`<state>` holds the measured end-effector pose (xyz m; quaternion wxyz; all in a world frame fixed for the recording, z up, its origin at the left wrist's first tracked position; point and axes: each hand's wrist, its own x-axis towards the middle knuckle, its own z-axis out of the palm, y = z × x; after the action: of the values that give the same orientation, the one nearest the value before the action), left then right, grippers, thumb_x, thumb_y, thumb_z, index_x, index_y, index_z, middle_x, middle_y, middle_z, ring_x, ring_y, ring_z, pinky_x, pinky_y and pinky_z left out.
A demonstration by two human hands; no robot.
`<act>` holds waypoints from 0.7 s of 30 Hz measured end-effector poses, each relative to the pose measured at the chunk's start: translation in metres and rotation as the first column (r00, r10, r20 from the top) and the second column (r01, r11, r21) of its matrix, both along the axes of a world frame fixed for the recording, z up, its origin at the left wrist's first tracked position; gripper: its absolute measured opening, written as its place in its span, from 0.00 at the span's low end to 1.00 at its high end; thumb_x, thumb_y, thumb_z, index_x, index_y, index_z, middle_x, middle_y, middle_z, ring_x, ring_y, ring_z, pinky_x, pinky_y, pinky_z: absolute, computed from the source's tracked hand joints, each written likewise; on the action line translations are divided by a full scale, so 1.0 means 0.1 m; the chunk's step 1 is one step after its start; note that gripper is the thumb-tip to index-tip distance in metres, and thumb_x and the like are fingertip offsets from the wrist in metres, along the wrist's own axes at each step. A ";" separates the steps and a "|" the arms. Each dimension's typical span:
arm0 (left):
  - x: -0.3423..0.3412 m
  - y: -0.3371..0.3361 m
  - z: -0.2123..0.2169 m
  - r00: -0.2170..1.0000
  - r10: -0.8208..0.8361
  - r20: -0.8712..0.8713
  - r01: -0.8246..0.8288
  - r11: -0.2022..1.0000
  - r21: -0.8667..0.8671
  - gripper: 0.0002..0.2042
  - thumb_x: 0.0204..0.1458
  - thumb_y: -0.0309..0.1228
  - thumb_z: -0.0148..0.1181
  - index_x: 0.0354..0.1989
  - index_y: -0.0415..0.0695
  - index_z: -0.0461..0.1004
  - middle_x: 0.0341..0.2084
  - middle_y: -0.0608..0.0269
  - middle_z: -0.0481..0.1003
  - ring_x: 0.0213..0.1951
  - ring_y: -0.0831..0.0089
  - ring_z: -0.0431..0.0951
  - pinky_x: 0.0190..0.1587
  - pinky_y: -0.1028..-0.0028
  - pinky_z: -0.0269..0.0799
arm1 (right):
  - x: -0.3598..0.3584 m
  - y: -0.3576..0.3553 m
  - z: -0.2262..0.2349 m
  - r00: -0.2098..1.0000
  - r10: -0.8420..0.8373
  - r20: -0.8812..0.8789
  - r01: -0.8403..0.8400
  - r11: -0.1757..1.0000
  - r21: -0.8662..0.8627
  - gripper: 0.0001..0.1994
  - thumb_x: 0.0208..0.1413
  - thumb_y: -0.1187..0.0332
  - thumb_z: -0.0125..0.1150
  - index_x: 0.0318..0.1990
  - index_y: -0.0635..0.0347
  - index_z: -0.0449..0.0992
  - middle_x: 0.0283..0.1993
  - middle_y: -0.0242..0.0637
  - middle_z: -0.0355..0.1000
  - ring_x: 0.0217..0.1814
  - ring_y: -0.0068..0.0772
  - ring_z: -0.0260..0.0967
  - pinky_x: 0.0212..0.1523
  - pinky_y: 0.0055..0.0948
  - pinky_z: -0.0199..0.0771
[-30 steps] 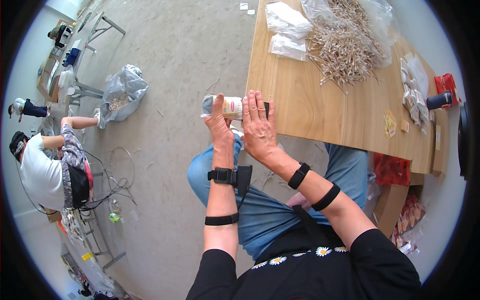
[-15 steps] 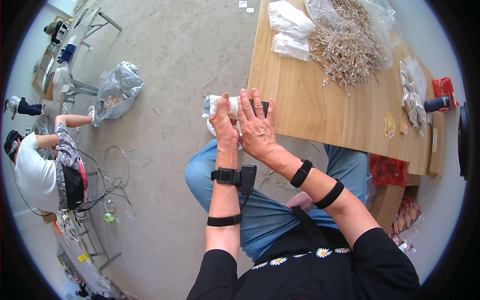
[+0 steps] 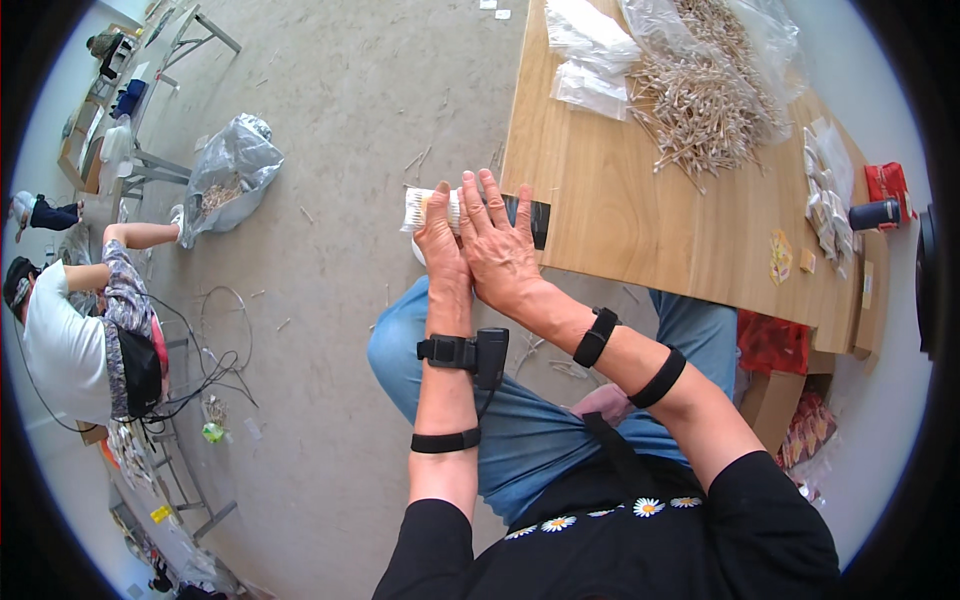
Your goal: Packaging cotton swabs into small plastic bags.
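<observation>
Just beside the table [image 3: 640,215], left grip [image 3: 443,248] clasps swab pack [image 3: 415,211], flat right hand [image 3: 498,250] overlapping.

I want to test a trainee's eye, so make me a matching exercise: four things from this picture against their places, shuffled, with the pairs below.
Things
1. Swab pack
2. Swab pile
3. Grey bag
4. Red packet

Places
A. On the floor, to the left
B. In the left hand
C. Next to the dark blue cylinder
D. On the table, by clear plastic

Pairs: 1-B, 2-D, 3-A, 4-C
</observation>
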<state>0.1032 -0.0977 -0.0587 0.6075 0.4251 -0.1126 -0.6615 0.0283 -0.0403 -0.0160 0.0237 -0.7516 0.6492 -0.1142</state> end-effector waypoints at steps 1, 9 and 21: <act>0.04 -0.02 0.00 1.000 -0.001 0.003 0.001 1.000 0.006 0.12 0.52 0.34 0.67 0.38 0.41 0.73 0.33 0.62 0.77 0.33 0.71 0.79 0.36 0.71 0.79 | 0.03 -0.02 0.01 1.000 0.014 -0.005 -0.014 1.000 0.019 0.38 0.50 0.65 0.58 0.70 0.68 0.54 0.77 0.50 0.40 0.81 0.54 0.28 0.71 0.69 0.20; 0.40 -0.13 0.21 0.993 0.106 0.056 -0.106 0.994 -0.014 0.10 0.54 0.33 0.64 0.39 0.40 0.74 0.32 0.64 0.76 0.33 0.73 0.78 0.34 0.73 0.78 | 0.33 -0.18 0.16 0.995 0.097 0.012 -0.097 0.995 0.031 0.39 0.48 0.71 0.61 0.70 0.62 0.55 0.77 0.47 0.42 0.81 0.51 0.29 0.72 0.69 0.21; 0.60 0.46 0.95 0.971 -0.050 -0.232 0.032 0.996 -0.079 0.10 0.54 0.37 0.67 0.31 0.51 0.70 0.20 0.71 0.70 0.17 0.79 0.63 0.26 0.75 0.66 | -0.05 0.18 0.73 0.647 0.000 0.762 0.112 0.989 -0.095 0.13 0.50 0.69 0.63 0.41 0.69 0.76 0.38 0.52 0.75 0.37 0.44 0.76 0.38 0.36 0.75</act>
<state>0.1633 -0.0517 0.0367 0.6182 0.3188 -0.0737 -0.7147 0.0232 -0.0222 0.0570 0.2397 -0.6139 0.5934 -0.4621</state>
